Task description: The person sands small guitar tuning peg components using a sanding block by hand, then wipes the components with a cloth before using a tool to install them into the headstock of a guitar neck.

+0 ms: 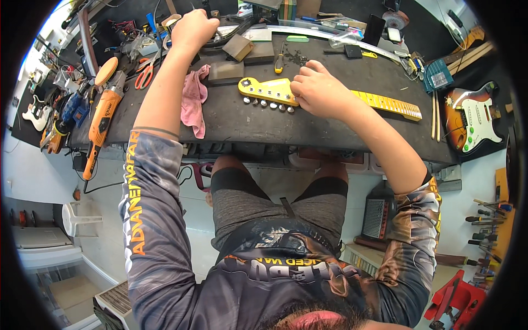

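Note:
A yellow guitar neck (388, 104) lies across the dark workbench, its headstock with several metal tuners pointing left. My right hand (320, 91) rests over the neck where it meets the headstock, fingers curled around it. At the far side of the bench my left hand (192, 32) is closed among tools and clutter; whatever it holds is mostly hidden, with only something dark showing beside the fingers. Below my left forearm is a crumpled pink cloth (193, 104). A yellow-and-black screwdriver (279, 59) lies just beyond the headstock.
Wooden blocks (238, 48) sit behind the neck. Orange-handled scissors (144, 76) and an orange power tool (104, 118) lie to the left. A sunburst guitar body (472, 118) is at the right, near two thin wooden sticks (435, 115).

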`<act>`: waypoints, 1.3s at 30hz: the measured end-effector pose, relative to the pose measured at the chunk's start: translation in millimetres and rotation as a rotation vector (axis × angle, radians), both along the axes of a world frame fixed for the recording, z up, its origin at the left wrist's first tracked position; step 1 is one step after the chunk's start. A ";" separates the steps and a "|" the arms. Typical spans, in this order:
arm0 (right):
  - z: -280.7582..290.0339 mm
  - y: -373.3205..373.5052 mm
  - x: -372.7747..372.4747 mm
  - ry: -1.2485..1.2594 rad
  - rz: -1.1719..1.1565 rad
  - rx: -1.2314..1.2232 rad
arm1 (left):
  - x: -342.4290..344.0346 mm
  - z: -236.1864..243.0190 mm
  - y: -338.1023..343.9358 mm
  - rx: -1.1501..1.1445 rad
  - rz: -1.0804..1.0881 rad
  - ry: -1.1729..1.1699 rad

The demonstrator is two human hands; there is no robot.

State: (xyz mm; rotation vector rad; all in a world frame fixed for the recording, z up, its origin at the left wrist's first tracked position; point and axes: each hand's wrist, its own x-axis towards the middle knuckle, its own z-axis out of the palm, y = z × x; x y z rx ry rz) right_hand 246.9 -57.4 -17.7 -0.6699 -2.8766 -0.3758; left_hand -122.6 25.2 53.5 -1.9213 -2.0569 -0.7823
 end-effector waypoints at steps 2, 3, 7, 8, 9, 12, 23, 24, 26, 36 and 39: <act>1.3 -0.9 -2.6 -0.057 0.000 0.066 | -1.2 14.8 -19.6 0.041 -0.031 -0.127; 1.7 -1.4 -3.6 -0.115 -0.002 0.130 | -0.3 17.9 -31.4 0.080 -0.066 -0.254; 2.5 -9.0 -10.3 -0.153 0.009 0.161 | -15.9 -1.4 -89.6 0.470 -0.367 -1.318; 1.3 -9.1 -9.4 -0.147 -0.003 0.148 | -16.8 -11.1 -110.2 0.520 -0.500 -1.637; 1.8 -9.0 -10.5 -0.142 -0.010 0.137 | -17.0 -24.9 -130.1 0.438 -0.548 -1.870; 10.3 -10.6 -13.3 -0.217 -0.017 0.120 | -1.4 -79.6 -184.3 0.129 -0.939 -2.251; -9.0 -1.3 -14.3 -0.180 0.017 0.197 | 49.0 -125.8 -242.9 -0.014 -0.836 -2.042; -11.5 -0.7 -13.4 -0.182 0.017 0.194 | 51.3 -127.4 -243.3 -0.017 -0.829 -2.042; -14.3 -1.0 -13.8 -0.171 0.036 0.295 | 56.3 -130.5 -242.1 -0.029 -0.844 -2.036; -9.9 2.6 -9.3 -0.199 -0.052 0.174 | 90.5 -133.8 -224.9 -0.055 -0.781 -1.821; -0.7 3.9 1.8 0.099 -0.144 -0.040 | 100.1 -132.8 -213.8 -0.097 -0.732 -1.666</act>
